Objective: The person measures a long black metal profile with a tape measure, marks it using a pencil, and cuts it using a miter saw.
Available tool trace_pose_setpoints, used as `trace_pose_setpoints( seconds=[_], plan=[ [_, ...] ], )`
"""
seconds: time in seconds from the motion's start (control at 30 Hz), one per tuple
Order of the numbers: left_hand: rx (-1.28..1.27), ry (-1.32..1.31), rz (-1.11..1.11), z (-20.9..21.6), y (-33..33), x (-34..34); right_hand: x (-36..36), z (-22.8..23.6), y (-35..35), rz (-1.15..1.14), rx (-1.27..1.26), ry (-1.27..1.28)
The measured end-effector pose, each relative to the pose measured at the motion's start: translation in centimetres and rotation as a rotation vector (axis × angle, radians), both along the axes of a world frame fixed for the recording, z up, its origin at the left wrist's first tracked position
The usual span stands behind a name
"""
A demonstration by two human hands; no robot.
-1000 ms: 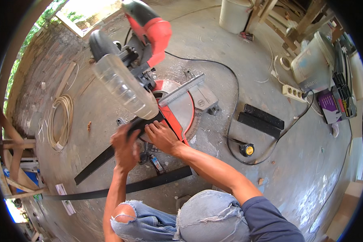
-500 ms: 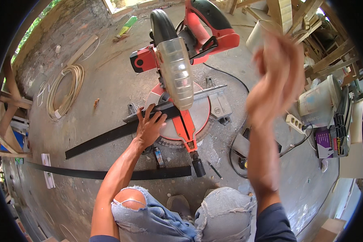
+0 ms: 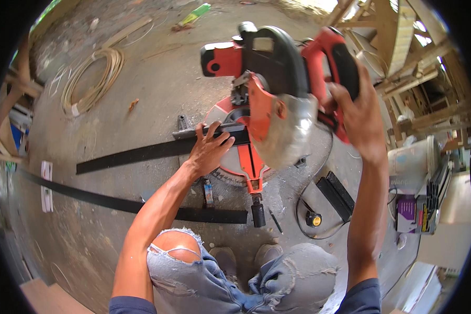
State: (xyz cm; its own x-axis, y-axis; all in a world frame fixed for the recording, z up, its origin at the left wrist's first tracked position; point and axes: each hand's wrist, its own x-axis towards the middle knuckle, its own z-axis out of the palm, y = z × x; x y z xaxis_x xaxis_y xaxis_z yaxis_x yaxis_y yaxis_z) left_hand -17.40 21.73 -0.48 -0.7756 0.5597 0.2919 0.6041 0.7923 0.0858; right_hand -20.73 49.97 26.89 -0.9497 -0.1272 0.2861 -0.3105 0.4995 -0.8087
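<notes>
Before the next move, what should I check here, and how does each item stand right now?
1. Left hand on the black strip: ok.
2. Right hand on the handle of the saw: ok.
3. Pencil and tape measure off the saw: ok, both on the floor.
4. Floor in front of the saw clear: not ok, a second strip lies there.
5. Blade at rest: cannot tell.

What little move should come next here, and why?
I'd perhaps slide the left hand further left along the black strip: its fingers rest close to the slot of the saw, and the right hand grips the saw's handle.
</notes>
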Motion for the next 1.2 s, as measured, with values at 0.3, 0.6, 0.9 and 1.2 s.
trace_pose_setpoints(
  seconds=[0.3,0.6,0.9,1.2],
  plan=[
    [0.032,0.063,0.015,-0.2,0.4,0.0,8.7,-8.3,1.0,-0.128,-0.071,0.127],
    [-0.002,-0.008,0.049,0.5,0.5,0.1,10.1,-11.9,2.1,-0.129,0.028,0.279],
    [0.035,0.016,0.044,0.3,0.4,0.0,10.1,-12.1,2.1,-0.149,0.025,0.295],
    [0.015,0.007,0.048,0.5,0.5,0.0,10.4,-12.5,1.8,-0.168,0.044,0.330]
  ],
)
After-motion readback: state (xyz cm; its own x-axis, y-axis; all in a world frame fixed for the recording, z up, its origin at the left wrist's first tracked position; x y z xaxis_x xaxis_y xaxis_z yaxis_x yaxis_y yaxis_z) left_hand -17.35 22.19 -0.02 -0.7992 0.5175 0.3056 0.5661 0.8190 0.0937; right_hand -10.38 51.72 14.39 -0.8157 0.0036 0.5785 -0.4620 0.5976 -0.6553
